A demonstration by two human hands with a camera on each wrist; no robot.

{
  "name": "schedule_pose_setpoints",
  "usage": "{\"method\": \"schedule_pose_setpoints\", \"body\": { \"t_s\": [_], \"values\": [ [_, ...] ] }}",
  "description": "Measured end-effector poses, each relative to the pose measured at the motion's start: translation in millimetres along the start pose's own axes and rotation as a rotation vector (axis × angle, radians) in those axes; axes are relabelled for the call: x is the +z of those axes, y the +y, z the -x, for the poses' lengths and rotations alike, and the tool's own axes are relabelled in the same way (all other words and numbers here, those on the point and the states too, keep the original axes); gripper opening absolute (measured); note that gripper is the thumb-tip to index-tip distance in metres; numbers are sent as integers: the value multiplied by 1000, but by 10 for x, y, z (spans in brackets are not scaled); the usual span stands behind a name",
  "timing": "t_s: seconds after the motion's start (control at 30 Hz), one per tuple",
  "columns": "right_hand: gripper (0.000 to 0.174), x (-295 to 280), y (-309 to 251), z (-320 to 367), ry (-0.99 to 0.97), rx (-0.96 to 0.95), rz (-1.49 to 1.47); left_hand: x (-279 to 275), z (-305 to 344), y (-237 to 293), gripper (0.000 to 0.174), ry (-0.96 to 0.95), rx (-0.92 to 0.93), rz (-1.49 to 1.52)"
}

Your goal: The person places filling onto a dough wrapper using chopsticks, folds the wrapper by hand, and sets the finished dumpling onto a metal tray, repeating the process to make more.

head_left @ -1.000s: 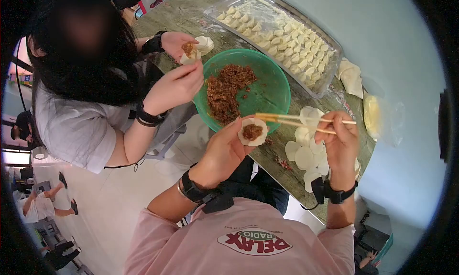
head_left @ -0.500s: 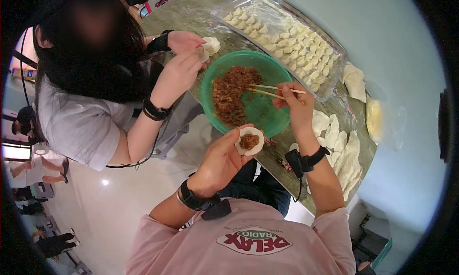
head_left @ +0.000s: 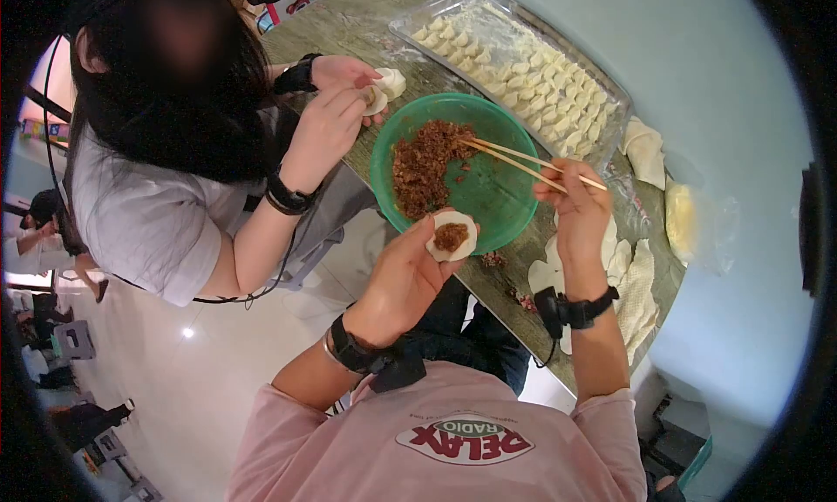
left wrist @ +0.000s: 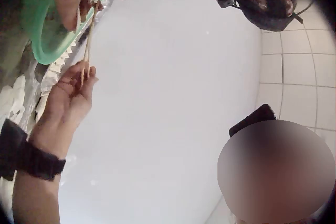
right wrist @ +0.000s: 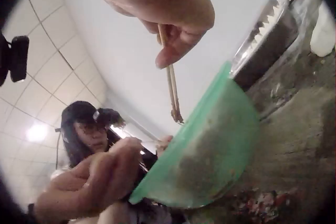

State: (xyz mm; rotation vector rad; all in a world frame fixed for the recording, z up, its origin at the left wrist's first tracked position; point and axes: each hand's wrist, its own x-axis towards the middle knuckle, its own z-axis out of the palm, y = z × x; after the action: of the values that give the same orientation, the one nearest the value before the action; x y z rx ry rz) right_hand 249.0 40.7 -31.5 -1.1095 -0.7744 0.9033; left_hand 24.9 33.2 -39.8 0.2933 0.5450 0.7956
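Observation:
My left hand [head_left: 408, 273] cradles a round dumpling wrapper [head_left: 452, 237] with a dab of brown filling, right at the near rim of the green bowl [head_left: 497, 201]. Farther right, my right hand [head_left: 573, 195] grips a pair of wooden chopsticks [head_left: 523, 160]; their tips reach the minced filling [head_left: 423, 166] in the bowl. In the right wrist view the chopsticks [right wrist: 172, 87] hang over the bowl [right wrist: 210, 150] with a bit of mince at the tips. The left wrist view shows the right hand [left wrist: 68, 100] pinching the chopsticks [left wrist: 86, 50].
A clear tray [head_left: 602, 122] with several rows of finished dumplings lies behind the bowl. Loose round wrappers [head_left: 615, 258] are spread under my right wrist. Across the table another person's hands [head_left: 336, 109] fold a dumpling [head_left: 384, 88]. The table edge runs beside my left hand.
My right hand swung the chopsticks from over the loose wrappers into the bowl; their tips now touch the mince. My left hand lifted the filled wrapper slightly toward the bowl rim.

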Motion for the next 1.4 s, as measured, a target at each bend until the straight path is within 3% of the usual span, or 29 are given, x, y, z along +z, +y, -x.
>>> {"method": "schedule_pose_setpoints", "body": {
  "t_s": [0.2,0.53,0.93,1.13,1.4],
  "values": [
    [20,-243,-466,418,-63,114,-123,64,-54,45,42,-22,-11,-9],
    [27,-461,-686,704,-140,213,12,196,22,-89,41,-88,-49,-51],
    [26,-676,-706,837,-60,172,-137,302,157,-194,41,-123,-95,-87],
    [25,-671,-748,921,-75,195,-12,363,208,-215,43,-151,-114,-95],
    [26,-657,-829,959,-82,182,-55,363,232,-218,43,-152,-134,-114]
  ]
}}
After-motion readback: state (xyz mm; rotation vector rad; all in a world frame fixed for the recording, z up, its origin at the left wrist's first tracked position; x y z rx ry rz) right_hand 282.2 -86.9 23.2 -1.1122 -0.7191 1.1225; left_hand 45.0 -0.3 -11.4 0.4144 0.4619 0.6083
